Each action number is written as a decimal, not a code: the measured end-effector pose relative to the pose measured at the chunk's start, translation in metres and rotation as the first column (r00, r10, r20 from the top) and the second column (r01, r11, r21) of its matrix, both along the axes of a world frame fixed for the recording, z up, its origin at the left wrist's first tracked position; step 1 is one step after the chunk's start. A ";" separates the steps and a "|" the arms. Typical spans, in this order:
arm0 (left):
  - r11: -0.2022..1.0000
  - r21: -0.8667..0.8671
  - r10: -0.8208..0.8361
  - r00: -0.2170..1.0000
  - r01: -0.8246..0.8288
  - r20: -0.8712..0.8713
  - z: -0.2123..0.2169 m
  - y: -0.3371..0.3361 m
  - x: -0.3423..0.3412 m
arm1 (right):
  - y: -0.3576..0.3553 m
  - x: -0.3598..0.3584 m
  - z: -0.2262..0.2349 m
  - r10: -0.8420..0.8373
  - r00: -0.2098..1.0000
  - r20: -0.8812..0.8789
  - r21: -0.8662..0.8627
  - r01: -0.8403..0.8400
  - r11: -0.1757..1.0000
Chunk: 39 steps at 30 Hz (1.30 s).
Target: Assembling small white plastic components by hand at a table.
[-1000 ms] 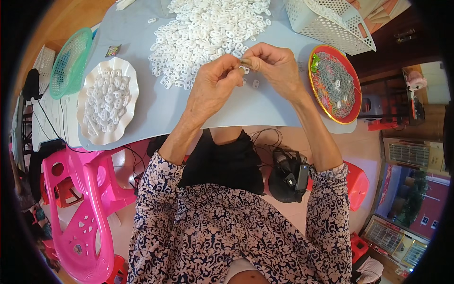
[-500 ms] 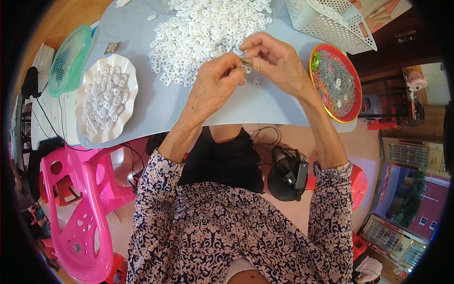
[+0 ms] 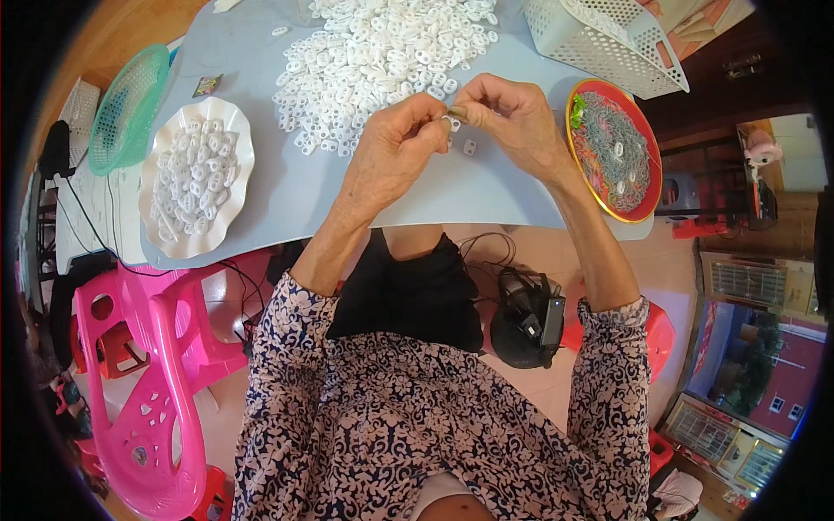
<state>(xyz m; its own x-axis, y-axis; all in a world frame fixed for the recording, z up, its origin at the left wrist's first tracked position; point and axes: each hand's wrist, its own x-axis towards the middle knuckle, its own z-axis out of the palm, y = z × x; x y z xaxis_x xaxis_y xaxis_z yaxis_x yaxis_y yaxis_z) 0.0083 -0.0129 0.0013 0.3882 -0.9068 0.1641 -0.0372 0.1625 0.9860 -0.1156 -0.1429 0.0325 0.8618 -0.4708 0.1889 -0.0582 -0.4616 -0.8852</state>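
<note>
My left hand (image 3: 397, 143) and my right hand (image 3: 519, 128) meet over the front of the table, thumbs and fingers pinched tip to tip. A small white two-holed plastic piece (image 3: 454, 124) shows at the left fingertips. Whatever the right fingertips pinch is too small to make out. Just beyond the hands spreads a large heap of the same white oval pieces (image 3: 365, 65). One loose piece (image 3: 470, 148) lies below the right hand. To the right, a red round tray (image 3: 645, 130) with a yellow rim holds many thin grey bits and a few white pieces.
A white scalloped dish (image 3: 241, 165) full of white pieces stands at the left of the grey-blue table (image 3: 291, 204). A small wrapped packet (image 3: 207, 86) lies behind it. A green basket (image 3: 130, 113) is farther left, a white perforated basket (image 3: 608, 52) back right. A pink chair (image 3: 165, 391) stands below left.
My right hand has lowered slightly, and its raised forefinger has come down to the thumb at the left fingertips. The left hand has hardly moved.
</note>
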 end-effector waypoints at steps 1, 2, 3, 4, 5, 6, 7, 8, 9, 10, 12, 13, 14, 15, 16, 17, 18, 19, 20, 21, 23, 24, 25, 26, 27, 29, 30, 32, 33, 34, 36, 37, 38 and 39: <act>1.000 0.001 0.000 1.000 0.000 -0.002 0.001 0.000 0.000 | 0.001 0.000 0.000 0.000 1.000 -0.002 0.001 0.000 1.000; 1.000 0.016 0.001 1.000 -0.001 -0.002 0.003 0.000 -0.001 | 0.002 -0.001 0.001 -0.024 1.000 -0.009 0.006 0.024 1.000; 1.000 0.031 0.002 1.000 -0.002 -0.003 0.003 -0.001 -0.001 | 0.003 -0.001 0.002 -0.048 0.999 -0.017 0.011 0.048 0.999; 0.999 0.032 0.003 1.000 -0.002 -0.003 0.003 -0.001 -0.001 | 0.004 -0.001 0.003 -0.047 0.999 -0.018 0.012 0.047 0.999; 1.000 0.023 0.000 1.000 0.000 -0.001 0.003 -0.001 -0.001 | 0.005 0.000 0.003 -0.046 0.999 0.003 0.057 0.045 0.997; 1.000 0.013 -0.002 1.000 0.002 0.002 0.003 -0.001 -0.001 | 0.005 0.000 0.003 -0.045 0.999 0.024 0.101 0.042 0.994; 1.000 0.014 -0.002 1.000 0.002 0.002 0.003 -0.001 -0.001 | 0.005 0.001 0.003 -0.045 0.999 0.024 0.102 0.042 0.994; 1.000 0.005 -0.007 1.000 0.007 -0.002 0.002 -0.001 -0.001 | 0.004 0.001 0.004 -0.002 1.000 0.023 0.107 0.000 0.994; 1.000 -0.005 -0.012 1.000 0.012 -0.005 0.002 0.000 -0.001 | 0.003 0.002 0.003 0.040 0.999 0.021 0.111 -0.042 0.993; 1.000 -0.006 -0.013 1.000 0.013 -0.006 0.001 -0.001 -0.001 | 0.002 0.002 0.003 0.039 0.999 0.020 0.110 -0.041 0.993; 1.000 0.004 -0.031 0.999 0.030 0.018 -0.001 -0.001 -0.002 | 0.002 0.004 0.000 0.039 0.993 0.108 0.055 -0.045 0.997; 1.000 0.005 -0.029 0.999 0.029 0.017 -0.002 -0.001 -0.001 | 0.002 0.005 0.000 0.040 0.993 0.108 0.056 -0.046 0.997; 1.000 0.009 -0.028 0.999 0.027 0.029 -0.002 -0.001 -0.001 | 0.002 0.005 0.001 0.050 0.993 0.106 -0.015 -0.048 0.999; 1.000 0.014 -0.026 0.999 0.025 0.041 -0.002 0.000 0.000 | 0.002 0.006 0.001 0.059 0.993 0.105 -0.087 -0.050 0.995; 1.000 0.015 -0.026 0.999 0.025 0.039 -0.001 0.000 -0.001 | 0.003 0.006 0.003 0.060 0.993 0.103 -0.086 -0.051 0.995; 1.000 0.021 -0.006 0.999 0.005 0.042 0.001 0.001 -0.002 | 0.005 0.006 0.004 0.048 0.995 0.084 -0.122 -0.038 0.992; 0.999 0.028 0.014 0.999 -0.016 0.045 0.002 0.001 -0.002 | 0.007 0.007 0.004 0.036 0.997 0.065 -0.159 -0.026 0.987; 1.000 0.026 0.014 0.999 -0.015 0.045 0.002 0.002 -0.002 | 0.009 0.007 0.004 0.036 0.997 0.065 -0.160 -0.025 0.987; 0.999 0.050 -0.006 0.999 0.003 0.054 0.002 0.003 0.000 | 0.011 0.006 0.003 0.026 0.997 0.078 -0.153 -0.014 0.988; 0.997 0.072 -0.026 0.998 0.022 0.062 0.001 0.003 0.000 | 0.012 0.005 0.002 0.016 0.996 0.091 -0.146 -0.003 0.989; 0.997 0.073 -0.037 0.997 0.033 0.061 -0.001 0.003 0.002 | 0.009 0.005 -0.003 0.020 0.997 0.070 -0.057 -0.016 0.998; 0.996 0.075 -0.050 0.997 0.045 0.058 -0.001 0.003 0.002 | 0.007 0.004 -0.004 0.025 0.999 0.047 0.032 -0.026 0.999; 0.996 0.073 -0.048 0.997 0.044 0.059 -0.001 0.003 0.002 | 0.006 0.004 -0.004 0.026 0.998 0.048 0.030 -0.028 0.999; 0.996 0.076 -0.051 0.998 0.048 0.042 -0.001 0.003 0.002 | 0.004 0.004 -0.003 0.020 0.999 0.038 0.029 -0.021 0.999; 0.995 0.079 -0.054 0.998 0.052 0.024 -0.001 0.002 0.001 | 0.003 0.004 -0.003 0.013 1.000 0.027 0.029 -0.014 0.999; 0.998 0.053 -0.030 0.999 0.029 0.017 -0.001 0.001 -0.002 | 0.000 0.004 -0.004 0.014 1.000 0.020 0.016 -0.015 1.000; 1.000 0.028 -0.006 1.000 0.006 0.010 0.000 0.001 -0.003 | 0.000 0.003 -0.005 0.015 1.000 0.013 0.004 -0.015 1.000; 0.999 0.040 -0.007 1.000 0.006 0.012 0.001 0.001 -0.002 | 0.000 0.003 -0.003 0.003 1.000 -0.009 0.003 -0.003 1.000; 0.999 0.052 -0.006 1.000 0.005 0.014 0.001 0.001 -0.002 | 0.000 0.003 -0.002 -0.008 0.999 -0.031 0.002 0.008 1.000; 0.999 0.052 -0.006 1.000 0.005 0.014 0.001 0.000 -0.002 | 0.000 0.003 -0.002 -0.007 0.999 -0.032 0.002 0.007 1.000; 0.998 0.054 0.014 1.000 -0.014 0.003 0.001 -0.001 -0.002 | 0.000 0.005 -0.003 -0.022 0.999 -0.023 -0.051 0.021 0.998; 0.998 0.056 0.016 1.000 -0.016 0.002 0.002 0.000 -0.003 | 0.001 0.005 -0.003 -0.021 0.999 -0.025 -0.050 0.019 0.999; 0.999 0.048 0.026 1.000 -0.026 0.004 0.003 0.000 -0.003 | 0.003 0.006 -0.002 -0.051 0.998 -0.024 -0.053 0.049 0.997; 0.999 0.039 0.037 0.999 -0.037 0.007 0.004 0.000 -0.003 | 0.005 0.007 -0.002 -0.080 0.997 -0.022 -0.057 0.079 0.995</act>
